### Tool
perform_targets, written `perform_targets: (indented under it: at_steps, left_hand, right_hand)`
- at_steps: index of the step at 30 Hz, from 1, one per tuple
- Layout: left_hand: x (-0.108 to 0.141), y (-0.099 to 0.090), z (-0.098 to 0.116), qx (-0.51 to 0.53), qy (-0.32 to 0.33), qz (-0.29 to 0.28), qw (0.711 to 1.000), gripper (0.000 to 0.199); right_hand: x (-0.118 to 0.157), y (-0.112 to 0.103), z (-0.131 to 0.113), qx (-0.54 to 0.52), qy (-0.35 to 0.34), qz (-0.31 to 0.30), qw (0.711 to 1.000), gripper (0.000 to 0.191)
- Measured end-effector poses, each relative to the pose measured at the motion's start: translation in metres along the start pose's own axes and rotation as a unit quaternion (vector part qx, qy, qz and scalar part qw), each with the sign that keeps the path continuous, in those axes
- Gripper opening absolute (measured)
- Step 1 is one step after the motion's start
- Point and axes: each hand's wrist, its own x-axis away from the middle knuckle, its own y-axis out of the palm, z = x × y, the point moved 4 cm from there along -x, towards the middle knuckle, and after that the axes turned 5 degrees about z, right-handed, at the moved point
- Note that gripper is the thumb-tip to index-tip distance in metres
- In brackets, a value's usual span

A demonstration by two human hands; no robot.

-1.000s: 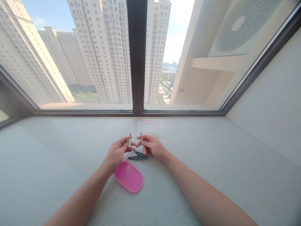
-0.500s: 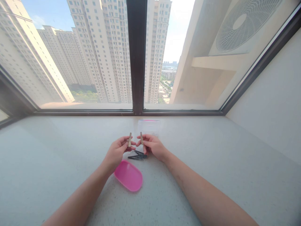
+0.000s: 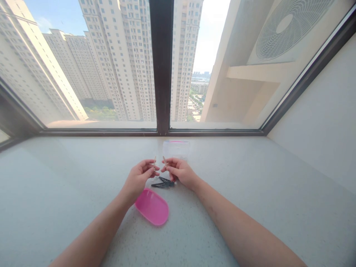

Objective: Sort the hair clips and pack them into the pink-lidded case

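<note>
Nearest, a smooth pink rounded-oblong tray lies on the speckled pale sill; beyond it, black openwork clips overlap, too tangled for me to count. The left hand pinches a slim pale clip upright; the right hand pinches a second pale clip, tilted, near it. Both, broad-faced half a second ago, now show thin edges. Behind, a clear plastic bag, partly hidden by the right hand, lies before the dark window frame.

The dish is plain bright pink, the loose clips black, the held clips pale gold-tan. A pink strip tops the clear bag; grey specks dot the whitish sill; the window frame is dark brown.
</note>
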Motion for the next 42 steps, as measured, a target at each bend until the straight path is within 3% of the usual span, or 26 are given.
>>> perform_targets:
  at_steps: [15, 42]
  left_hand:
    - [-0.0008, -0.0017, 0.0002, -0.053, 0.029, -0.022, 0.998, 0.033]
    - [-0.0003, -0.0026, 0.0007, -0.123, 0.057, -0.004, 0.991, 0.028]
  right_hand:
    - [0.0003, -0.0023, 0.0035, 0.038, -0.003, 0.012, 0.999, 0.032]
    - [0.0001, -0.0005, -0.0019, 0.033, 0.007, 0.034, 0.999, 0.038]
